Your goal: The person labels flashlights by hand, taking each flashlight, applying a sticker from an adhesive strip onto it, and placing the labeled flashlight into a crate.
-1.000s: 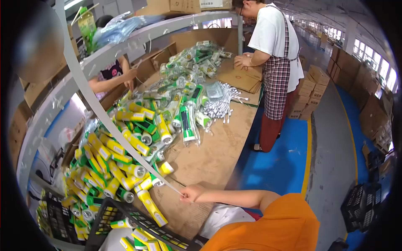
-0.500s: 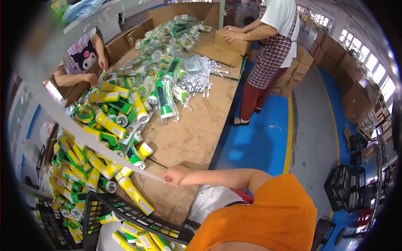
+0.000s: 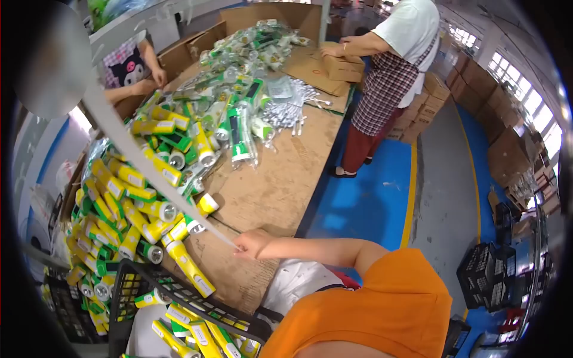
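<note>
Right hand [image 3: 253,244]: closed, its fingertips pinching the lower end of a white strip [image 3: 110,122]; the forearm reached in from an orange sleeve [image 3: 406,274]
White strip: ran slantwise down from the upper left, in front of the flashlights, to the pinched fingertips
Yellow-and-green flashlights [image 3: 134,218]: heaped at the left of the tabletop [image 3: 268,185]; one lay near the hand, beside the rim of a black basket [image 3: 124,286]; more lay inside that basket
Co-worker across the heap [image 3: 131,71]: wore a cartoon print; both hands were close together at the heap's far edge
Bagged flashlights [image 3: 240,134]: lay in clear wrapping past the loose ones; others were piled behind
White cables [image 3: 289,110]: lay bunched beside the bagged pile
Standing co-worker [image 3: 394,71]: wore a checked apron; hands rested on a cardboard box [image 3: 346,70]
Black crates [image 3: 486,274]: stood on the floor at far right
</note>
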`<state>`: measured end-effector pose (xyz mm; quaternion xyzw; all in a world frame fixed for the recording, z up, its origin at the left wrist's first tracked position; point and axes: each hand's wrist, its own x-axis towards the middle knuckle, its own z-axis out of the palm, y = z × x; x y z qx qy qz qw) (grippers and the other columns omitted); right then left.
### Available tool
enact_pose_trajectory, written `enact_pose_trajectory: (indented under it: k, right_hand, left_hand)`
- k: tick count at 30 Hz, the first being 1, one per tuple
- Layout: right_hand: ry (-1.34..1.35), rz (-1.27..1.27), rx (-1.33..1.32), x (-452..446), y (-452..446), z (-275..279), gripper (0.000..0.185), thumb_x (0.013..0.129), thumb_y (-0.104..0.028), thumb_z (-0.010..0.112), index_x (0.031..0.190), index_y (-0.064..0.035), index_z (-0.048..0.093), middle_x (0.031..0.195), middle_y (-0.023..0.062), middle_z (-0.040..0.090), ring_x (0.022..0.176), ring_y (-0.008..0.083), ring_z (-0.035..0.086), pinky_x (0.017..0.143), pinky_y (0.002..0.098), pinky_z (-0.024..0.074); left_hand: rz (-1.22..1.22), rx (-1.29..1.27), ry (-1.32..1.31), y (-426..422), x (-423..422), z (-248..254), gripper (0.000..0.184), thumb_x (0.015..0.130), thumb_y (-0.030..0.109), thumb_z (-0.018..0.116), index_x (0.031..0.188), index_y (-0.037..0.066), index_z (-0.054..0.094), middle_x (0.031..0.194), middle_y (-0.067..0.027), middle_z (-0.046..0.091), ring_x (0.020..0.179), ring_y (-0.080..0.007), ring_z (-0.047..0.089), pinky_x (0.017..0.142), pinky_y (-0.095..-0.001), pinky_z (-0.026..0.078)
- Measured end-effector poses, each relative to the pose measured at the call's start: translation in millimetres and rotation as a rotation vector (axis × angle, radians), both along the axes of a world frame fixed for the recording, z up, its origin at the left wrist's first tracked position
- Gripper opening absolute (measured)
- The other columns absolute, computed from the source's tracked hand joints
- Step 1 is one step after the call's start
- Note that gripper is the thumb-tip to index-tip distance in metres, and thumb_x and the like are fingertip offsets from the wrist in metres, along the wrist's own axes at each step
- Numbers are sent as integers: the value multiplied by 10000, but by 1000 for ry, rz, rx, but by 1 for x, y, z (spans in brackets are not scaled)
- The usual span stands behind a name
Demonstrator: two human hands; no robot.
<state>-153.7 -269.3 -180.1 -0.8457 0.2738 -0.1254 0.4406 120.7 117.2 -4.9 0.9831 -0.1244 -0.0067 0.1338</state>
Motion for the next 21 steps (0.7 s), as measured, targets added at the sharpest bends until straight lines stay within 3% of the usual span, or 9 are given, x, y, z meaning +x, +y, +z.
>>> enact_pose_trajectory:
  k: [4, 5, 6, 7, 8, 10, 13, 19, 21]
  right_hand:
    - [-6, 64, -9, 7, 5, -6, 171, 756, -271, 624, 747, -101, 613, 688, 77, 639, 647, 253, 622, 568, 365, 470]
    - [-12, 101, -16, 11, 3, -12, 161, 772, -246, 638, 805, -89, 622, 713, 72, 645, 651, 215, 628, 580, 335, 486]
    - [-16, 150, -13, 15, 2, -15, 164, 789, -221, 651, 863, -76, 630, 739, 66, 652, 654, 176, 634, 593, 306, 503]
    - [-49, 134, -10, 15, 4, -14, 158, 796, -208, 649, 866, -68, 627, 757, 74, 652, 664, 173, 633, 606, 300, 504]
    - [-85, 136, 5, 18, 3, -11, 153, 804, -196, 646, 868, -59, 625, 774, 81, 652, 674, 170, 632, 619, 295, 506]
    - [-201, 4, -76, 21, 13, 21, 100, 828, -142, 622, 880, -57, 623, 778, 93, 645, 713, 169, 628, 655, 282, 499]
    - [-397, 38, -137, 38, 20, 53, 69, 808, -40, 632, 871, -13, 623, 796, 74, 628, 709, 141, 599, 658, 253, 480]
    - [-652, 252, -83, 88, 39, 92, 102, 782, 0, 651, 880, 5, 620, 779, 80, 597, 666, 127, 577, 623, 237, 470]
    - [-617, 463, 191, 106, 48, 102, 92, 805, -1, 638, 892, 6, 607, 824, 28, 598, 749, 96, 568, 694, 226, 477]
  left_hand:
    - [6, -239, -45, -22, -26, 10, 514, 847, 374, 610, 1250, 75, 498, 1223, -181, 535, 1089, -284, 543, 882, -379, 452]
    - [-252, -752, -145, 27, 37, -66, 337, 880, 128, 558, 1191, 8, 509, 1038, -69, 562, 963, -144, 530, 810, -252, 430]
    - [-200, -682, -78, 14, 10, -53, 389, 906, 162, 546, 1242, -15, 466, 1268, -111, 439, 1159, -181, 442, 927, -289, 402]
    - [-29, -1140, 175, 28, 21, -82, 359, 922, 167, 517, 1234, -6, 472, 1262, -118, 449, 1164, -192, 448, 936, -310, 416]
    - [-192, -1068, 141, 37, 20, -99, 359, 923, 174, 515, 1239, 9, 476, 1207, -104, 500, 1104, -189, 494, 945, -321, 415]
    - [-20, -1473, 646, 15, -3, -87, 295, 913, 153, 520, 1154, -18, 522, 1197, -100, 525, 1067, -204, 536, 963, -348, 422]
    - [116, -1788, 886, -12, -36, -83, 280, 910, 125, 520, 1145, -25, 515, 1132, -115, 567, 1079, -211, 521, 983, -335, 415]
    - [392, -2145, 1111, -60, -89, -77, 290, 912, 100, 510, 1154, -53, 455, 1151, -162, 521, 1081, -271, 514, 949, -363, 463]
    - [382, -2166, 1131, -71, -98, -74, 313, 918, 124, 503, 1187, -29, 454, 1177, -160, 511, 1093, -276, 505, 966, -384, 445]
